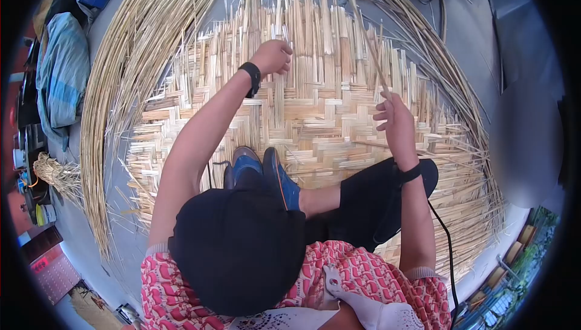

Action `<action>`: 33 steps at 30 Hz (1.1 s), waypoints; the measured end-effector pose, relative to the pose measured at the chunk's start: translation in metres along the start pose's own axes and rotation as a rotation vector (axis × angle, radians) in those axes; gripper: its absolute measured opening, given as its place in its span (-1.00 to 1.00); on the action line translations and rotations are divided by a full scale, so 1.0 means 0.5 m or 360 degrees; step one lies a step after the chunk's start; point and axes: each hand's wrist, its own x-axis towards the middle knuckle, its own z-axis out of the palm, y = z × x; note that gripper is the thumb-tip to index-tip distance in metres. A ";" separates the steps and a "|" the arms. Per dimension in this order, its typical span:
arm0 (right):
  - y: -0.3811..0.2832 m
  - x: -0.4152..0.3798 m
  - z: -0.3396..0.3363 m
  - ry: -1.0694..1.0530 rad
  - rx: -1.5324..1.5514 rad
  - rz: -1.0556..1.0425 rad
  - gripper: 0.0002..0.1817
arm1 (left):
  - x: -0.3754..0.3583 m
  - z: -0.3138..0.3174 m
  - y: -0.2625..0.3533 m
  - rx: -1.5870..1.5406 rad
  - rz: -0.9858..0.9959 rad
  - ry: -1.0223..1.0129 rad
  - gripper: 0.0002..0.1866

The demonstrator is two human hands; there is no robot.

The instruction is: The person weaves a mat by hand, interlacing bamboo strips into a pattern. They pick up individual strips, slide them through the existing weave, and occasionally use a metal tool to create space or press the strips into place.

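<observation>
A woven mat of split reeds [321, 109] spreads on the floor beneath me, with loose reed ends standing out along its far edge. My left hand [273, 57] hovers over the upright strips of that edge, its fingers curled together; what they hold, if anything, is hidden. A long thin reed [367, 36] runs from the top of the view down to my right hand [396, 123], pinched at its lower end while the other fingers are loosely bent. Blue shoes [282, 178] rest on the mat between my arms.
Long bundles of reeds lie at the left [124, 75] and curve along the right [451, 57]. A blue-grey cloth bundle [60, 72] sits at far left, near a tied bunch of straw [55, 171]. A black cable [448, 233] hangs by my right arm.
</observation>
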 end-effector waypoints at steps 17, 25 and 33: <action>0.025 -0.003 0.067 -0.0344 -0.0037 -0.0003 -0.70 | 0.043 -0.012 -0.050 -0.0193 -0.0239 -0.0023 -0.72; 0.027 -0.025 0.078 -0.0296 -0.0058 -0.0099 -0.71 | 0.030 0.024 -0.108 0.0022 0.0233 0.0241 -0.84; -0.021 -0.018 0.116 -0.0335 0.0101 -0.0213 -0.70 | 0.021 0.008 -0.085 -0.0333 -0.0027 -0.0107 -0.81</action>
